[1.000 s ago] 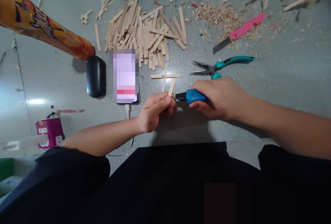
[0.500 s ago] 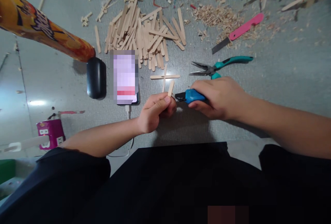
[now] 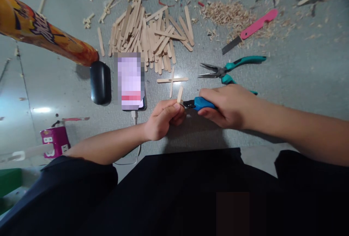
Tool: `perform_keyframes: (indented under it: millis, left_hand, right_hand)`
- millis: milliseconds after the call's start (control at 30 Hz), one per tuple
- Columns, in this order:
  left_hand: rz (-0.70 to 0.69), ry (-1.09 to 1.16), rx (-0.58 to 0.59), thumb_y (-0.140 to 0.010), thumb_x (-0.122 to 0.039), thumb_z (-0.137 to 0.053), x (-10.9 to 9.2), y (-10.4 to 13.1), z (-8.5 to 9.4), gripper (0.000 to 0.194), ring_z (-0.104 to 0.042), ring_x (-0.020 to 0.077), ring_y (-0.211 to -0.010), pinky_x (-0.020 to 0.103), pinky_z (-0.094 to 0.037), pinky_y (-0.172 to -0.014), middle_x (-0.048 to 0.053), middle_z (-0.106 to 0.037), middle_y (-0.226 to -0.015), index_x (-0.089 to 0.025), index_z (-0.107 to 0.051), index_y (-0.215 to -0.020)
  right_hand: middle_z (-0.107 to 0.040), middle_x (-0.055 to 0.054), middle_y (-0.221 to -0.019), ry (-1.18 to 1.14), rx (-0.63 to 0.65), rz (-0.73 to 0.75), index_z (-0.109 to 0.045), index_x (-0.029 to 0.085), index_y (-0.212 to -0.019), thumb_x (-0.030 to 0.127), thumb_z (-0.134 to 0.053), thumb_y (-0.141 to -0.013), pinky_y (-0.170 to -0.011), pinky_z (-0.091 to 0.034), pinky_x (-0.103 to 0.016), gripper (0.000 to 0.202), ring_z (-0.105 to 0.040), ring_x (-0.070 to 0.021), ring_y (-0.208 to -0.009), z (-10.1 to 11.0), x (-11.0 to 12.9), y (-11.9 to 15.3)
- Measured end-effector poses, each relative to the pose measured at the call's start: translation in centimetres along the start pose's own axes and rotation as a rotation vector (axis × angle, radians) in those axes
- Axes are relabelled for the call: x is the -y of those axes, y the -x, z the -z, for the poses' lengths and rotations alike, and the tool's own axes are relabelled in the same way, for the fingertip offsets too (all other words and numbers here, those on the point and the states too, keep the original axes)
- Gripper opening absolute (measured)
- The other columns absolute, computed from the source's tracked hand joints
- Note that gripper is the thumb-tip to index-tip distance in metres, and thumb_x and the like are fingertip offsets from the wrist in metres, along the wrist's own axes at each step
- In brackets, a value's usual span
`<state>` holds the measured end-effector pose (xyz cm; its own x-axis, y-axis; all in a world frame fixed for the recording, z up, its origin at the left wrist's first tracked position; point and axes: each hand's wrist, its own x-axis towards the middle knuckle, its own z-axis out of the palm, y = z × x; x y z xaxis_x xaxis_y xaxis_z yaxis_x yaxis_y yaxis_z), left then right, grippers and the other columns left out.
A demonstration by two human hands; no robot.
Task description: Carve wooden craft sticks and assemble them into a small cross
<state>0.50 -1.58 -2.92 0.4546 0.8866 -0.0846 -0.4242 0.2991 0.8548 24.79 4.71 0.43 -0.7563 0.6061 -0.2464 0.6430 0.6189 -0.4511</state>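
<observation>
My left hand [image 3: 165,118] is closed, pinching a wooden craft stick [image 3: 180,93] between thumb and fingers; the stick's lower part is hidden in the hand. My right hand [image 3: 230,107] is wrapped round a blue utility knife [image 3: 203,103] with a black front end. Its tip points left and meets the stick just above my left thumb. Just beyond my left hand, two crossed craft sticks [image 3: 178,80] lie on the table. Teal-handled long-nose pliers [image 3: 225,71] lie with jaws apart beyond my right hand, which partly covers one handle.
A pile of craft sticks [image 3: 133,28] lies behind a phone [image 3: 129,79] on a cable. A black case [image 3: 100,82] and an orange canister [image 3: 49,28] stand left. Wood shavings [image 3: 227,15] and a pink folding saw [image 3: 259,25] lie back right. A purple power socket [image 3: 56,141] is lower left.
The knife has shifted slightly left and now meets the stick, where a small gap showed before. My left hand keeps its grip. The whole view has shifted slightly.
</observation>
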Motion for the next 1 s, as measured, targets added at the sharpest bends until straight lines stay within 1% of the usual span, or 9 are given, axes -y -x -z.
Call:
perform_keyframes:
  millis: [200,300,400,500,633,733,867,1000]
  left_hand:
    - [0.025,-0.01,0.023,-0.111,-0.05,-0.06,-0.1,0.1,0.1,0.054,-0.031,0.0057,-0.048,0.022,-0.023,-0.047,-0.006,-0.038,-0.055,-0.022,-0.043,-0.068]
    - [-0.018,-0.028,0.057,-0.114,-0.047,-0.056,-0.1,0.0,0.2,0.053,-0.033,0.0055,-0.048,0.02,-0.025,-0.046,-0.006,-0.037,-0.057,-0.021,-0.043,-0.069]
    - [-0.068,-0.093,0.06,-0.116,-0.044,-0.053,0.0,0.0,0.3,0.05,-0.035,0.0056,-0.049,0.019,-0.029,-0.047,-0.006,-0.039,-0.058,-0.021,-0.046,-0.072]
    - [-0.084,-0.14,0.043,-0.116,-0.046,-0.055,0.2,0.1,0.5,0.05,-0.035,0.0065,-0.049,0.02,-0.031,-0.048,-0.007,-0.037,-0.057,-0.021,-0.047,-0.072]
    - [-0.047,-0.174,-0.024,-0.115,-0.049,-0.057,0.4,0.1,0.4,0.052,-0.034,0.007,-0.052,0.021,-0.03,-0.049,-0.007,-0.037,-0.059,-0.021,-0.048,-0.072]
    - [-0.014,-0.079,-0.079,-0.113,-0.049,-0.058,0.4,0.0,0.1,0.052,-0.031,0.0071,-0.052,0.022,-0.027,-0.05,-0.007,-0.035,-0.06,-0.021,-0.045,-0.071]
    - [0.055,0.034,-0.131,-0.109,-0.049,-0.062,0.3,0.0,0.0,0.05,-0.029,0.008,-0.052,0.025,-0.025,-0.052,-0.007,-0.032,-0.06,-0.022,-0.044,-0.07]
    - [0.071,0.061,-0.135,-0.105,-0.049,-0.064,0.5,0.4,0.1,0.049,-0.028,0.0081,-0.051,0.026,-0.023,-0.051,-0.007,-0.03,-0.058,-0.022,-0.046,-0.069]
  right_hand:
    - [-0.061,-0.006,-0.069,-0.139,-0.031,0.024,-0.063,0.02,-0.105,0.082,-0.015,-0.111,-0.065,-0.02,-0.037,0.078,-0.047,-0.0238,-0.06,-0.2,0.4,0.1]
    - [-0.06,-0.005,-0.069,-0.178,-0.015,0.021,-0.062,0.021,-0.104,0.081,-0.019,-0.112,-0.066,-0.02,-0.037,0.074,-0.047,-0.0234,-0.061,-0.5,0.4,0.1]
    - [-0.059,-0.004,-0.069,-0.208,-0.022,0.003,-0.06,0.022,-0.102,0.081,-0.021,-0.112,-0.066,-0.02,-0.037,0.071,-0.047,-0.0229,-0.061,-0.7,0.5,0.3]
    - [-0.056,-0.003,-0.069,-0.265,-0.047,-0.014,-0.055,0.024,-0.096,0.081,-0.023,-0.112,-0.066,-0.02,-0.037,0.068,-0.044,-0.0215,-0.061,-0.8,0.7,0.5]
    - [-0.054,-0.002,-0.07,-0.33,-0.033,-0.038,-0.049,0.025,-0.09,0.079,-0.031,-0.113,-0.066,-0.02,-0.036,0.061,-0.044,-0.02,-0.062,-0.4,0.8,0.4]
    - [-0.052,-0.001,-0.07,-0.357,-0.027,-0.053,-0.045,0.026,-0.087,0.08,-0.033,-0.112,-0.067,-0.022,-0.036,0.061,-0.045,-0.0197,-0.063,0.0,0.4,-0.1]
    - [-0.049,0.0,-0.067,-0.355,-0.031,-0.008,-0.044,0.026,-0.084,0.084,-0.036,-0.109,-0.067,-0.022,-0.036,0.063,-0.044,-0.0193,-0.061,0.2,-0.3,-0.5]
    - [-0.046,0.002,-0.065,-0.374,-0.057,0.0,-0.045,0.026,-0.086,0.082,-0.035,-0.111,-0.066,-0.022,-0.036,0.062,-0.043,-0.0182,-0.06,0.1,-0.2,-0.3]
